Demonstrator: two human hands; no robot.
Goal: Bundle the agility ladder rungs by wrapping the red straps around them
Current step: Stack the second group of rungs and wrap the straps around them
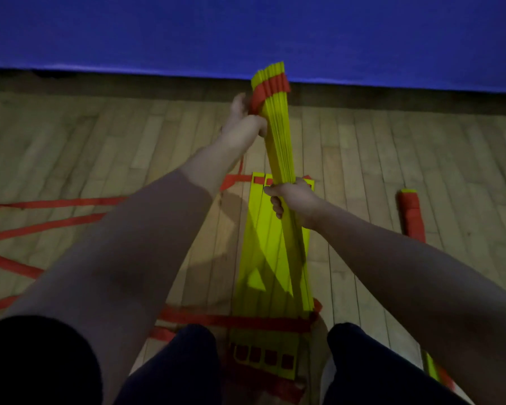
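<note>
**Obs:** Start nearest you. What is the risk?

**Me:** Below my right hand [292,200], the flat rungs [263,258] lie on the floor between my knees, tied into the same webbing. If I raise the stack of rungs [278,141], they could drag and pull it out of line.

**Obs:** The right hand itself?

**Me:** Its fingers are curled round the stack at about mid-length. That is one grip on many slick slats. Judged risk: they fan or slide apart beyond my fist.

**Obs:** And the left?

**Me:** My left hand [243,118] is out past the right, beside the stack's far end. It holds the red strap [270,89] where it comes off the turns wound there. If I give it slack, the turns may loosen or creep off the end just beyond them. The loose straps [41,204] on the floor, left of my left arm, could twist or snag as they feed in.

**Obs:** What can't you read?

**Me:** The light is dim and the far end is blurred.
- My left fingers are hidden by the hand and the strap. It is probably a pinch, but I cannot say how firm.
- The back of the wrap is unseen.
- The stack's near end is lost among the flat rungs.
- A wrapped bundle [411,214] lies right of my right hand, its near end cut off by my forearm.
</note>
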